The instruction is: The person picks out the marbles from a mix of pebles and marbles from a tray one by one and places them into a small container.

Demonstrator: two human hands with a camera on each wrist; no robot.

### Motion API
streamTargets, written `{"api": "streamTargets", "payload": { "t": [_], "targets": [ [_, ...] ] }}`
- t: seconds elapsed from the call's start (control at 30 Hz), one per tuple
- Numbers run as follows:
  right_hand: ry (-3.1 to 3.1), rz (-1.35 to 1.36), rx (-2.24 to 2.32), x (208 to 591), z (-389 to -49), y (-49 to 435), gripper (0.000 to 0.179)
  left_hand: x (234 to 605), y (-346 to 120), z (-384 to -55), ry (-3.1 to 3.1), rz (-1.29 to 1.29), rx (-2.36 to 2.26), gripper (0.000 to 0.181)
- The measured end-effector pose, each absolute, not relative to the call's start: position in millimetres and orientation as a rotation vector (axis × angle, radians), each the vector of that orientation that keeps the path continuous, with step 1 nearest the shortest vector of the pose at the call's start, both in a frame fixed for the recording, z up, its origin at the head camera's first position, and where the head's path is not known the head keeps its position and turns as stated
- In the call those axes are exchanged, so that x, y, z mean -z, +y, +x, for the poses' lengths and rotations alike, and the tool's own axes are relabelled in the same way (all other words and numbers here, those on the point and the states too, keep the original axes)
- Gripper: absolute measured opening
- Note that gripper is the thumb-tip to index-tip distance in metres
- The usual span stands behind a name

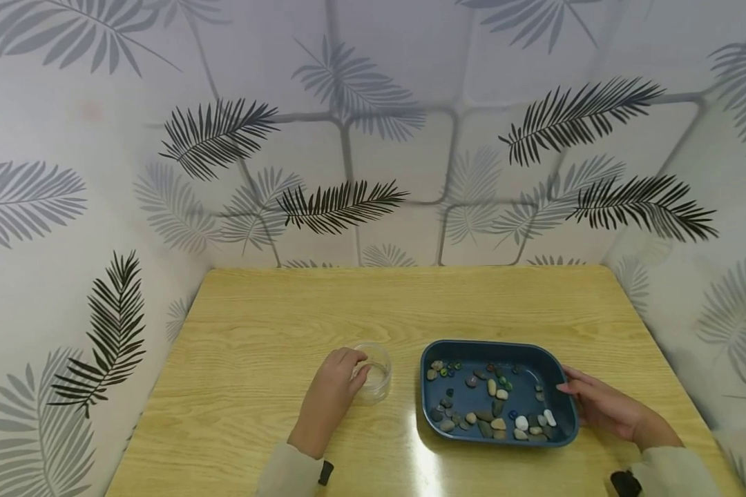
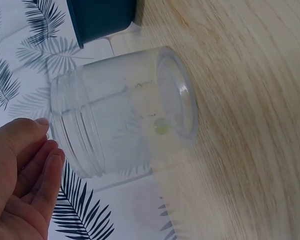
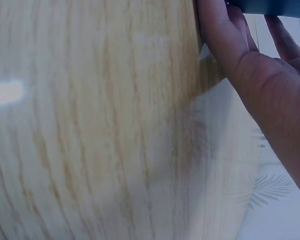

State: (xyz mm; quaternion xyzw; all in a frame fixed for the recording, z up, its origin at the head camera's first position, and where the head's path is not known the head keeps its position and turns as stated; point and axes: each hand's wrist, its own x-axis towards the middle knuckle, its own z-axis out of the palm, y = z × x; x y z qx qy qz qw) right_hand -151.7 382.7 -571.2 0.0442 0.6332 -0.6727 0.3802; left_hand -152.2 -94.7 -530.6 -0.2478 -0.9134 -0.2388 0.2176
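Clear screw-neck jar [image 1: 378, 391] stands upright left of the blue tray [image 1: 472, 351], mouth up, long axis vertical, a green bead [image 2: 161, 126] near its base. At its rim, the left hand [image 1: 334, 384] holds nothing visible, bent fingers slightly apart from the thumb; the right hand [image 1: 604, 406] grips the tray's right end.

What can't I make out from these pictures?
Head view: part of the jar's rim, covered by the left hand.
Head view: the material of the small green pieces, too small to tell.
Left wrist view: what the pale green spot is, blurred through the jar.
Right wrist view: the contents of the tray, cut off by the top edge.
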Motion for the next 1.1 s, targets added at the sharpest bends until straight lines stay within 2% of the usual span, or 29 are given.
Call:
{"api": "streamTargets", "payload": {
  "t": [0.53,0.93,1.1],
  "targets": [
    [1.64,0.115,1.712,570.9,-151.8,382.6,0.066,523.9,-71.6,-151.0,-2.516,-0.739,0.718,0.017],
    [1.65,0.117,1.727,573.3,-152.7,383.7,0.067,511.9,-18.6,-141.3,-2.609,-0.763,0.85,0.014],
    [1.643,0.105,1.73,573.7,-153.2,384.1,0.066,509.2,5.1,-137.2,-2.707,-0.683,0.897,0.016]
  ]
}}
